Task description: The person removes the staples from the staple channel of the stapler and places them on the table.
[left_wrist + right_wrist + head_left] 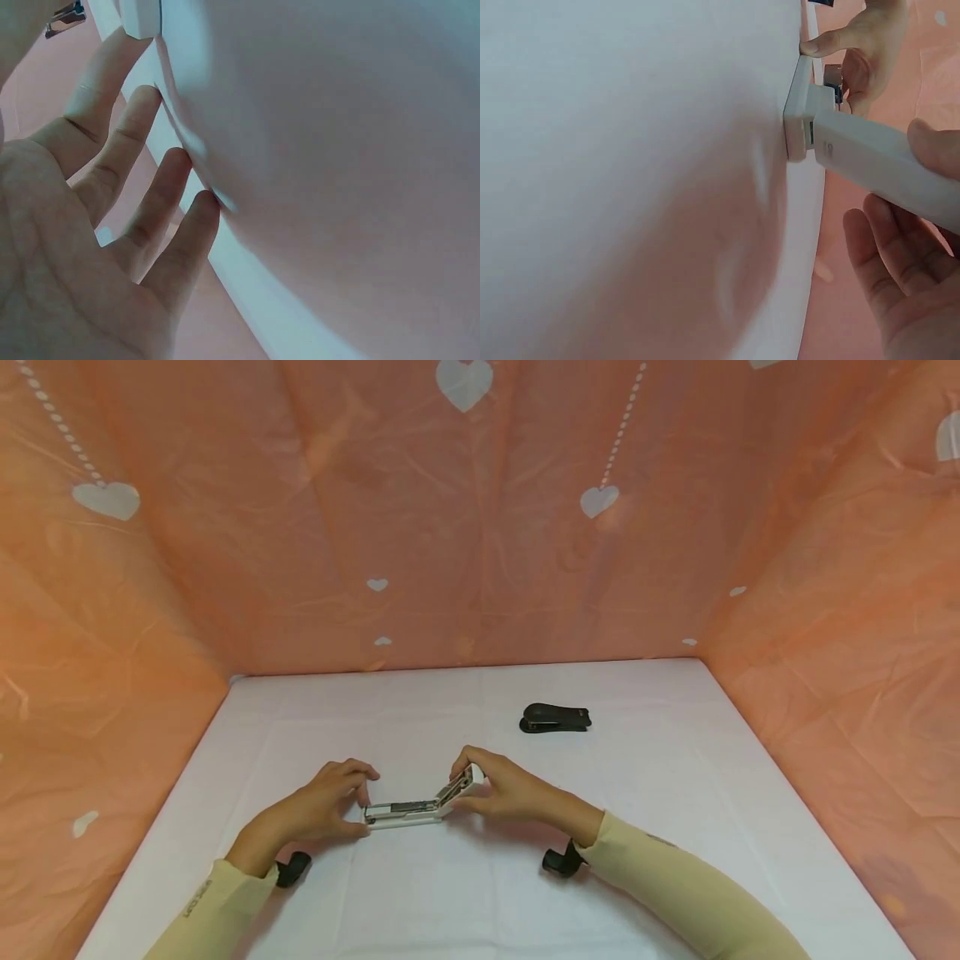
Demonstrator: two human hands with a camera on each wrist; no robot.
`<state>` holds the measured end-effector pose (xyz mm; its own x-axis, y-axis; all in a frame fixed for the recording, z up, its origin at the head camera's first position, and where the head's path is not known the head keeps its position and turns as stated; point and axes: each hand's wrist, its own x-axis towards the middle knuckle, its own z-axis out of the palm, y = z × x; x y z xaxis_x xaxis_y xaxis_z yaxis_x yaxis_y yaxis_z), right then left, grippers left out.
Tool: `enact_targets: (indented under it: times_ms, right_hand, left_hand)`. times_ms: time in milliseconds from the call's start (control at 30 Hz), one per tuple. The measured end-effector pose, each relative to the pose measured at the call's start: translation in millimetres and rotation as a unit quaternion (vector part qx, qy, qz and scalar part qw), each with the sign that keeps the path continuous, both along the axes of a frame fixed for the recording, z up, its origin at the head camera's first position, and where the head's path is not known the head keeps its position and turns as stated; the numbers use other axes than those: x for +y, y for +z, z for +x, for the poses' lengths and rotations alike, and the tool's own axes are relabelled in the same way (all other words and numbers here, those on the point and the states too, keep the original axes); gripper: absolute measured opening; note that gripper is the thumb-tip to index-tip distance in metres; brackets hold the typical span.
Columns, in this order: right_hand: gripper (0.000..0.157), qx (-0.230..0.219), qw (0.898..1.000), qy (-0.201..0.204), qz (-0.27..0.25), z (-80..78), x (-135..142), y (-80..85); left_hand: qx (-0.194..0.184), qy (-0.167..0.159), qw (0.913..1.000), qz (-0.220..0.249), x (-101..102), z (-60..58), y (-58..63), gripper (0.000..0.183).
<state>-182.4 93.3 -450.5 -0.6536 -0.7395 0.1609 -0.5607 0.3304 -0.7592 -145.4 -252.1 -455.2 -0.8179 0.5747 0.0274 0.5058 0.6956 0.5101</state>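
Note:
A white stapler [408, 811] lies on the white table, swung open so that its metal magazine shows and its upper arm slants up to the right. My right hand [510, 787] grips that raised arm between thumb and fingers. At the opposite end, the thumb and a finger of my left hand [322, 802] pinch the stapler's base from both sides. The left wrist view shows the other left fingertips touching the table, with a corner of the white stapler [141, 19] by the index finger. In the right wrist view, the white upper arm [877, 157] hides part of the base.
Farther back and to the right lies a black stapler [555, 718]. The white cloth-covered table [637, 693] is bordered by orange curtains [465, 527] with pale hearts at the back and sides. Black wrist camera mounts [562, 862] hang near the sleeves.

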Motion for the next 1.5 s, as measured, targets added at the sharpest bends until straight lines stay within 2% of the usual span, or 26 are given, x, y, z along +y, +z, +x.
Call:
enact_targets:
  times_ms: [367,633,1067,1200,1300,1500]
  right_hand:
    - [0.031,-0.002,1.0,0.012,-0.009,-2.9,15.7,-8.3]
    - [0.03,0.014,1.0,0.006,0.028,-0.7,21.0,-10.4]
    - [0.034,-0.017,0.997,0.005,0.073,0.2,22.1,-7.0]
    - [0.038,0.0,0.997,0.019,0.079,1.1,18.5,-2.5]
    - [0.038,0.018,0.996,0.015,0.088,3.1,13.2,1.5]
    - [0.027,0.084,0.99,-0.002,0.117,7.9,0.2,8.8]
  left_hand:
    - [-0.003,0.01,0.9999,-0.003,2.2,-1.3,-1.1,0.036]
    - [-0.013,0.015,0.9998,0.007,1.9,1.3,-0.6,0.036]
    - [-0.013,0.014,0.9997,0.014,1.8,1.2,-3.1,0.037]
    - [-0.013,0.016,0.9997,0.01,2.3,2.3,-2.5,0.037]
    - [-0.015,0.02,0.9996,0.008,2.1,3.1,-2.2,0.037]
    - [-0.021,0.024,0.9994,0.012,1.5,2.4,-3.0,0.037]
